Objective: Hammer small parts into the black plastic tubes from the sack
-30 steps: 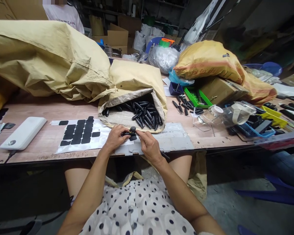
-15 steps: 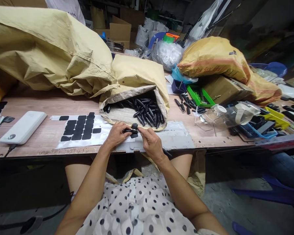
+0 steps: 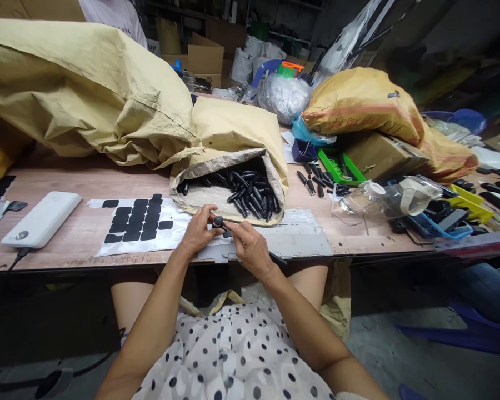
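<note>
Above the table's front edge, my two hands meet around a small black piece with a round, ball-like end [image 3: 218, 221]. My left hand [image 3: 200, 230] pinches this piece between thumb and fingers. My right hand [image 3: 250, 244] is closed, its fingertips against the same piece from the right. A black rod [image 3: 277, 259] sticks out below the right palm; its other end is hidden in the fist. Just beyond the hands lies an open paper sack [image 3: 237, 119] with many black pen-shaped parts [image 3: 254, 194] in its mouth. Left of my hands is a white sheet [image 3: 173, 214] bearing black rounded-square stickers [image 3: 138, 219].
A white power bank [image 3: 41, 219] with a cable lies at the left. To the right are a green tray [image 3: 341, 166], loose black parts [image 3: 316, 178], a clear jug [image 3: 408, 197] and a blue basket [image 3: 441, 228]. Large sacks [image 3: 87, 89] stand behind.
Both hands have shifted slightly left with the black piece. Its round end has moved left and a little down, and the right fingers now cover more of it.
</note>
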Demonstrator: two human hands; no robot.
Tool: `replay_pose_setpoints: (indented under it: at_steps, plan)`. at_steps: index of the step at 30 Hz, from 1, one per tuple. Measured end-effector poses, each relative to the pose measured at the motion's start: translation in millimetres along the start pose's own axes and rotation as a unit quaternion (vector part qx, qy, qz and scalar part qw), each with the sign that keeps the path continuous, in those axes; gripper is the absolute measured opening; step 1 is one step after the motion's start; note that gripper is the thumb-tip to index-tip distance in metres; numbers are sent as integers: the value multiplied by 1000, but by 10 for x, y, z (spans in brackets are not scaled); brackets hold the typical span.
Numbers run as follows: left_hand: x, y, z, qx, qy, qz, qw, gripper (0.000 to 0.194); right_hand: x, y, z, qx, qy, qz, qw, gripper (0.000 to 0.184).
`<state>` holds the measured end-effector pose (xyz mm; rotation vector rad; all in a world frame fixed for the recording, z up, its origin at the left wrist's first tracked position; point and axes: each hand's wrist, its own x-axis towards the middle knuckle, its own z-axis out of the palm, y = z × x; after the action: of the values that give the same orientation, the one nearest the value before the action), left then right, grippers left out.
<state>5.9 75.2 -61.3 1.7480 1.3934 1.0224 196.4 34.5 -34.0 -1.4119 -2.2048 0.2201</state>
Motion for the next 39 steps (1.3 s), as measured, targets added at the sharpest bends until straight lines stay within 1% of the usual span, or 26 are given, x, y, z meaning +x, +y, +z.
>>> replay_pose_setpoints:
  at_steps: [3,6,10,14,17,20,22,24,26,28,29,30,31,32,34,35,36,37,39]
  plan:
    - [2,12,0,1,-1,0,1000,55,50,33,13,2,37,4,999,41]
    - [8,31,-10,12,-3,-10,1000,54,154,102,43,-23,69,12,997,40]
    - [22,71,-45,35,-12,-10,999,48,274,227,142,-89,71,14,993,34]
    - [15,93,-59,50,-16,-7,999,45,280,296,252,-136,67,14,988,32]
    - [-12,78,-40,14,3,-25,1000,50,259,313,303,-138,79,28,987,32]
    - [-29,62,-21,-30,22,-53,998,52,268,332,328,-130,95,57,985,35]
    - [-26,72,-23,-30,19,-48,998,46,285,341,337,-126,98,74,984,36]
    - [-22,108,-45,-9,11,-29,999,37,301,339,341,-125,95,87,984,34]
    - [-41,172,-87,18,15,-8,1000,29,308,322,336,-124,90,94,984,32]
    - [-106,258,-145,23,15,3,1000,26,303,295,319,-118,83,94,985,30]
    - [-159,307,-176,11,0,1,1000,24,297,280,307,-114,79,91,986,29]
    - [-225,356,-206,-13,-34,-9,999,23,290,265,293,-110,75,88,987,30]
    - [-301,403,-233,-43,-86,-26,995,23,282,250,278,-107,70,84,988,31]
    - [-381,445,-254,-73,-154,-50,984,23,275,236,264,-105,65,80,989,34]
    - [-539,507,-273,-102,-286,-100,948,24,267,216,242,-106,54,76,990,38]
    - [-606,525,-271,-102,-327,-119,932,24,266,209,235,-107,50,75,990,37]
    - [-662,533,-264,-98,-348,-135,923,24,267,205,231,-107,47,73,990,33]
    - [-704,535,-253,-97,-351,-147,920,24,269,202,230,-106,46,73,991,28]
    - [-748,528,-231,-104,-337,-164,921,25,273,199,232,-103,49,75,991,20]
